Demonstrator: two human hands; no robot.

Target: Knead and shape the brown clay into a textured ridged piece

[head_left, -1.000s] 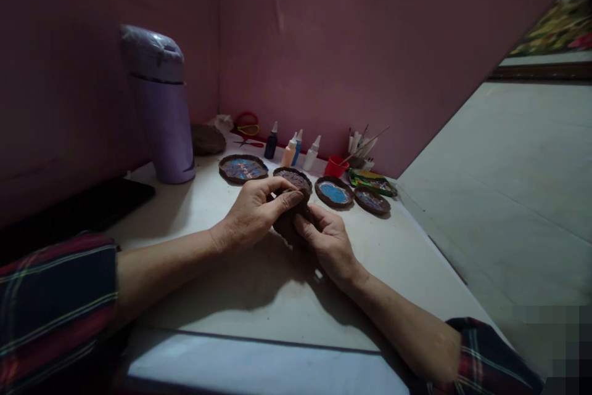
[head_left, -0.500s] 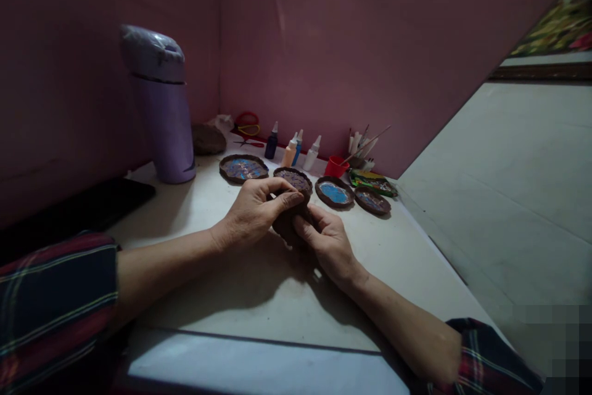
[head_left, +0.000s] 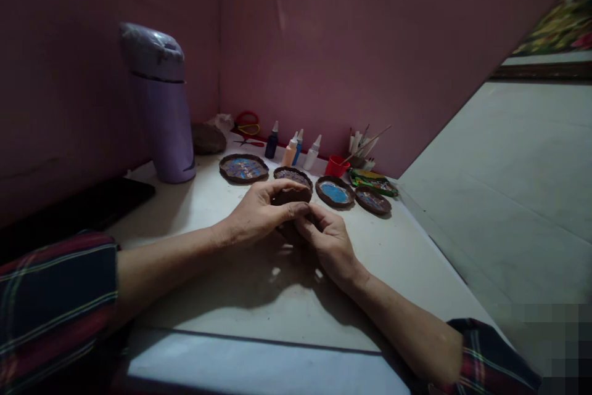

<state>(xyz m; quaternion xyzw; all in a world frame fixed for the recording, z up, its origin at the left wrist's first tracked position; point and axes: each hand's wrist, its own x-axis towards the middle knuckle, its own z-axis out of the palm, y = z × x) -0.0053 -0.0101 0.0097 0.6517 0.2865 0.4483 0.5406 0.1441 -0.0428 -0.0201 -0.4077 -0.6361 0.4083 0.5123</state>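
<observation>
A dark brown piece of clay (head_left: 292, 196) is held up over the white table between my two hands. My left hand (head_left: 263, 209) has its thumb in front and its fingers behind, closed on the clay. My right hand (head_left: 329, 242) meets it from the right, thumb and fingers pinching the clay's lower right part. The fingers of both hands hide much of the piece, so its full shape cannot be made out. Just behind it lies a round brown clay dish (head_left: 296, 174) with speckled colour inside, partly covered by my left hand.
Other clay dishes with blue paint (head_left: 333, 191) stand behind. At the back are small paint bottles (head_left: 290, 152), a red cup (head_left: 337, 166), brushes (head_left: 367, 145), scissors (head_left: 250, 143) and a clay lump (head_left: 208, 138). A purple flask (head_left: 164, 124) and a dark flat object (head_left: 106, 201) are left.
The clay has turned in my hands: its lower part no longer hangs down as far. My left thumb has moved down and right, next to my right thumb.
</observation>
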